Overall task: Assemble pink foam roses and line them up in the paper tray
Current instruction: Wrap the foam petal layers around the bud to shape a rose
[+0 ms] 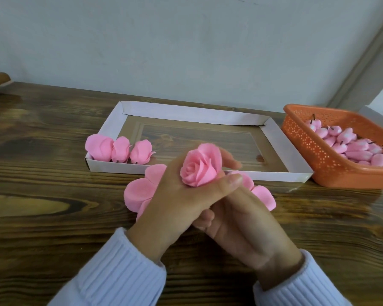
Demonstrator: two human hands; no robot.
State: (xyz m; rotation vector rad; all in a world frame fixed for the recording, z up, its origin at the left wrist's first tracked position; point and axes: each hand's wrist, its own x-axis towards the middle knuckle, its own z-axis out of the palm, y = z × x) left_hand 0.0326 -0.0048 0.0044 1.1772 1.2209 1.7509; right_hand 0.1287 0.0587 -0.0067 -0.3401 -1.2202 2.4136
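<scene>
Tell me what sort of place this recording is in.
Probably a home or small-workshop craft bench: a wooden table against a plain wall, a paper tray with three finished roses, an orange basket of pink buds, and a left hand holding a rose.

A pink rose [200, 167], petals open, sits up in the left hand [175, 199]. Three closed roses [119, 150] sit side by side at the white paper tray's [186, 112] left end. Pink petal stacks [139, 194] lie just in front of it.
</scene>
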